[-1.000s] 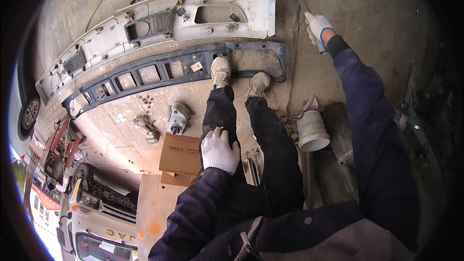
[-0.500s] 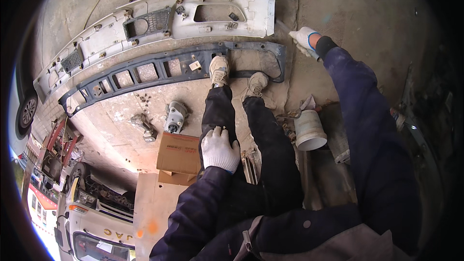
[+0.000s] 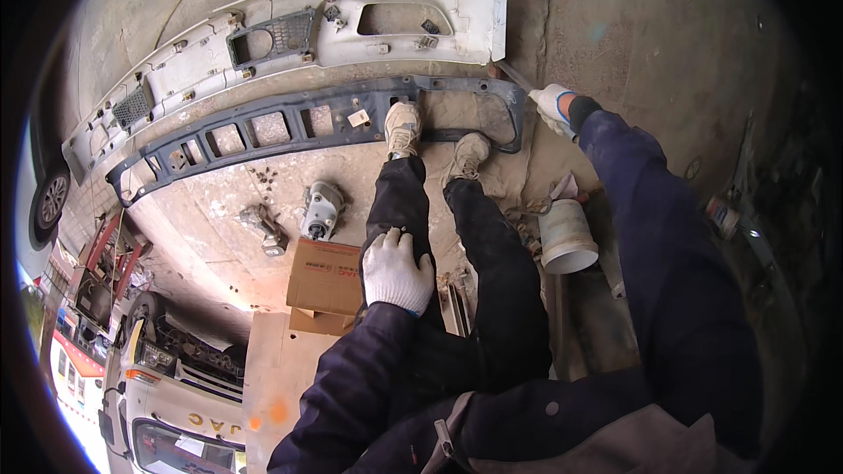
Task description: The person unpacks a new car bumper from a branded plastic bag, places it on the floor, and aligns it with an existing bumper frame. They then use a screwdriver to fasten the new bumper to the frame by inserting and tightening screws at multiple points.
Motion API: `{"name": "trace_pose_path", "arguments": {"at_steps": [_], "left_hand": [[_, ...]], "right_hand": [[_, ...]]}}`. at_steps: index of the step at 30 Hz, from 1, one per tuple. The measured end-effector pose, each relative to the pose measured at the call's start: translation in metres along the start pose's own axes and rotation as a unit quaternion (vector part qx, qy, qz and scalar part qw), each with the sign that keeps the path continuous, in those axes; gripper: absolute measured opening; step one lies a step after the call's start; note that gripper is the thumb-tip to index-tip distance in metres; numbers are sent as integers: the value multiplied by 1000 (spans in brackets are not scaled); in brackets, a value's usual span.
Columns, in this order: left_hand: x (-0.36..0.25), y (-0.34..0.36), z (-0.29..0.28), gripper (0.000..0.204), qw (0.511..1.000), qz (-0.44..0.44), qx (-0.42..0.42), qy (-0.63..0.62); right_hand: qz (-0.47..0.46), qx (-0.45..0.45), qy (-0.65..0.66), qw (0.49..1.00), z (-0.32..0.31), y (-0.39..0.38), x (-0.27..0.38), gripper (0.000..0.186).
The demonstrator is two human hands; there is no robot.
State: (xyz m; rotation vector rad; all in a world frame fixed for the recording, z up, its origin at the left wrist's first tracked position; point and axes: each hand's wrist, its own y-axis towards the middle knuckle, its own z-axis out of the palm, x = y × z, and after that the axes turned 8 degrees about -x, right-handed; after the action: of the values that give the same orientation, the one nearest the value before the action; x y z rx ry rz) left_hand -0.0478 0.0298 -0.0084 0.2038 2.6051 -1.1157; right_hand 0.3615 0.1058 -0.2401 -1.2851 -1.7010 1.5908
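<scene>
White knit covers the right hand (image 3: 555, 109), by whose clenched fingers a long-handled tool (image 3: 516, 76) is gripped, its far end set at the right end of the white panel (image 3: 341, 47). The left hand (image 3: 399, 272) is rested on the left trouser leg (image 3: 397, 202), with nothing seen held. Should a one-handed swing be misjudged, the panel's edge could be cracked, or the left shoe (image 3: 403, 129), planted on the dark frame (image 3: 376, 104), could be struck.

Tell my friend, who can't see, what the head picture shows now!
A gloved right hand holds a hammer near the end of a white bumper cover; the gloved left hand rests on the person's leg. A dark frame lies alongside.
</scene>
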Motion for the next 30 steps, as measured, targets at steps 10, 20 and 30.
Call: {"name": "trace_pose_path", "arguments": {"at_steps": [10,20,30], "left_hand": [[-7,3,-3,45,999,-4,35,27],[-6,6,-8,46,999,-15,25,15],[-9,1,-2,46,997,-34,63,22]], "right_hand": [[-188,-256,222,922,-150,-45,27,42],[-66,-69,-80,992,7,-20,3,55],[-117,-186,126,967,-103,-16,46,60]]}}
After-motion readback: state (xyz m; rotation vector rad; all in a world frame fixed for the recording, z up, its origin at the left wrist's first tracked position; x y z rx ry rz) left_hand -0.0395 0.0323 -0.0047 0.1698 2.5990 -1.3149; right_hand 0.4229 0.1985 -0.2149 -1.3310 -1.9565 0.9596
